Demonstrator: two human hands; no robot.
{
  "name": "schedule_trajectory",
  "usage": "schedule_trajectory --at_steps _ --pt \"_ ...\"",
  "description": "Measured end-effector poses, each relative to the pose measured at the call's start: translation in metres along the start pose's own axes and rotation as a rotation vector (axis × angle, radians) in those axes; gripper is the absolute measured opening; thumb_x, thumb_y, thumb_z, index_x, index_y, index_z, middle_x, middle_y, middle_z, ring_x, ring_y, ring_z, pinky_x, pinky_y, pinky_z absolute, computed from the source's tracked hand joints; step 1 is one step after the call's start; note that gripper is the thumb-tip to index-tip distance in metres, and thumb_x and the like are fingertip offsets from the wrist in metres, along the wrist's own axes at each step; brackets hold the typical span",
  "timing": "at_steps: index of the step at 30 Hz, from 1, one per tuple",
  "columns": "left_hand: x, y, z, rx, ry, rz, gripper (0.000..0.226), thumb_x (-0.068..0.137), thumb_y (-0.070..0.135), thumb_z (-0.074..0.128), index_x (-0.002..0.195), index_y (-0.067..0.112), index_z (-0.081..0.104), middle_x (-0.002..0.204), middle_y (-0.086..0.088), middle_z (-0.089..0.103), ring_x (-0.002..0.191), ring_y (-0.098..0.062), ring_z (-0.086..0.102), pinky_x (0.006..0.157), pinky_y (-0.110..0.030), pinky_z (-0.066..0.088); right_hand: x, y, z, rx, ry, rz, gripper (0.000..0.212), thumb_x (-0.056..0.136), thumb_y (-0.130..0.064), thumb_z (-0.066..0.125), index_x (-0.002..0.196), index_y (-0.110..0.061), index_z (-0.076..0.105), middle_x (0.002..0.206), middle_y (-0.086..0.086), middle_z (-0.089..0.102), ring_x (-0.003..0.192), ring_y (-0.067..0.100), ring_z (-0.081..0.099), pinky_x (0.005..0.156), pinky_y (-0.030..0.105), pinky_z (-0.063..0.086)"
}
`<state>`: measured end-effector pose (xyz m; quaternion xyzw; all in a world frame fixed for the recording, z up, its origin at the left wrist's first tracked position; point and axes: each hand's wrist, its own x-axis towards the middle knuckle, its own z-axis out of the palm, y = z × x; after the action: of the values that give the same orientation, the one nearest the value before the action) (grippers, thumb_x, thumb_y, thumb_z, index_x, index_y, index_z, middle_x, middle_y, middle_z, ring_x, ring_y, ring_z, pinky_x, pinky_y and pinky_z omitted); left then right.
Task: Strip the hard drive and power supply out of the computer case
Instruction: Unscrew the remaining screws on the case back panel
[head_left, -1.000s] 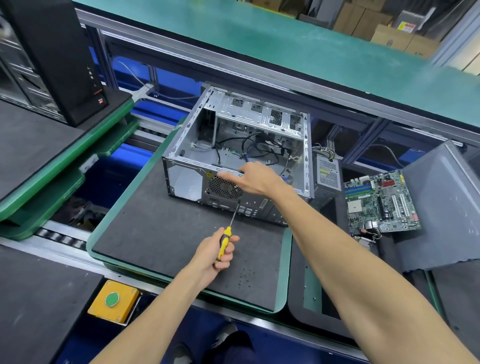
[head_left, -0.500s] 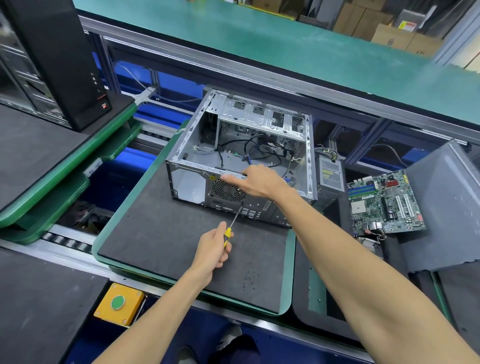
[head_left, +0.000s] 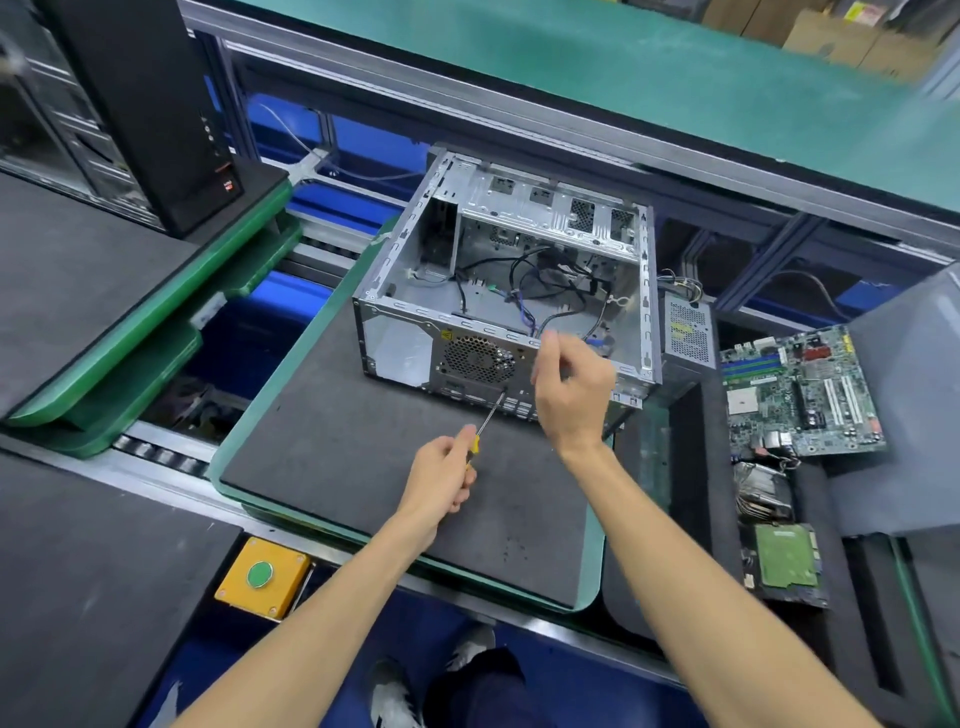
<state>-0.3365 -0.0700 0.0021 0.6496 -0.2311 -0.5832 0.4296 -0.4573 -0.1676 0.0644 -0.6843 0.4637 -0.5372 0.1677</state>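
An open grey computer case (head_left: 415, 270) lies on its side on a black mat, its rear panel facing me and loose black cables inside. My left hand (head_left: 441, 480) grips a yellow-handled screwdriver (head_left: 488, 418) whose tip touches the rear panel beside the round fan grille (head_left: 478, 358). My right hand (head_left: 571, 387) hovers just above the case's near top edge, fingers loosely curled, holding nothing that I can see. A silver power supply (head_left: 688, 332) stands outside the case on its right. A hard drive (head_left: 784, 564), green board up, lies at the right.
A green motherboard (head_left: 802, 392) and a metal heatsink (head_left: 763, 493) lie right of the case. The green-rimmed tray (head_left: 244, 441) carries the mat. A yellow box with a green button (head_left: 262, 577) sits at the near edge. A black tower (head_left: 150, 104) stands far left.
My right hand has lifted off the case's top edge and pulled back toward me. My left hand keeps the screwdriver tip against the rear panel. The camera view has shifted slightly.
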Motion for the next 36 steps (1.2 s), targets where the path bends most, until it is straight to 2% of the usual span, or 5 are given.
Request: schedule_trajectory --at_steps 4,10,15,26,36 --pt "0.002 -0.003 0.0 -0.015 0.026 0.014 0.029 0.09 0.035 0.071 0.096 0.015 0.051 0.06 0.001 0.054 0.039 -0.011 0.032 0.038 -0.022 0.025 -0.047 0.014 -0.003 0.095 -0.101 0.422 0.048 0.101 -0.026 0.05 0.055 -0.011 0.054 0.049 0.004 0.053 0.046 0.013 0.045 0.051 0.029 0.037" --pt "0.002 -0.002 -0.001 0.013 -0.034 0.047 0.04 0.105 0.04 0.045 0.091 0.007 0.063 0.057 -0.002 0.063 0.039 -0.012 0.039 0.038 -0.02 0.025 -0.05 0.031 0.023 0.392 -0.241 1.198 0.026 0.103 -0.021 0.051 0.098 -0.007 0.072 0.072 0.001 0.059 0.044 0.006 0.041 0.037 0.018 0.03" --pt "0.004 0.003 0.002 -0.009 -0.074 -0.058 0.047 0.106 0.04 0.036 0.089 0.007 0.065 0.053 0.0 0.052 0.039 -0.012 0.037 0.037 -0.021 0.023 -0.038 0.03 0.031 0.606 -0.136 1.367 0.019 0.099 -0.016 0.06 0.085 -0.005 0.068 0.068 0.002 0.061 0.041 0.007 0.04 0.033 0.016 0.024" --pt "0.005 0.001 -0.011 -0.005 -0.034 -0.094 0.04 0.103 0.039 0.041 0.085 0.01 0.062 0.049 0.003 0.046 0.039 -0.012 0.036 0.037 -0.02 0.023 -0.038 0.038 0.033 1.011 -0.084 1.574 0.015 0.098 -0.014 0.063 0.105 -0.001 0.066 0.058 -0.006 0.051 0.034 0.003 0.028 0.029 0.013 0.02" --pt "0.009 -0.001 -0.024 -0.046 0.027 -0.093 0.039 0.101 0.04 0.044 0.084 0.011 0.064 0.05 0.003 0.047 0.039 -0.013 0.037 0.037 -0.021 0.025 -0.024 0.035 0.029 1.02 -0.141 1.619 0.012 0.099 -0.013 0.059 0.094 -0.005 0.065 0.051 -0.006 0.054 0.031 0.001 0.033 0.028 0.012 0.025"
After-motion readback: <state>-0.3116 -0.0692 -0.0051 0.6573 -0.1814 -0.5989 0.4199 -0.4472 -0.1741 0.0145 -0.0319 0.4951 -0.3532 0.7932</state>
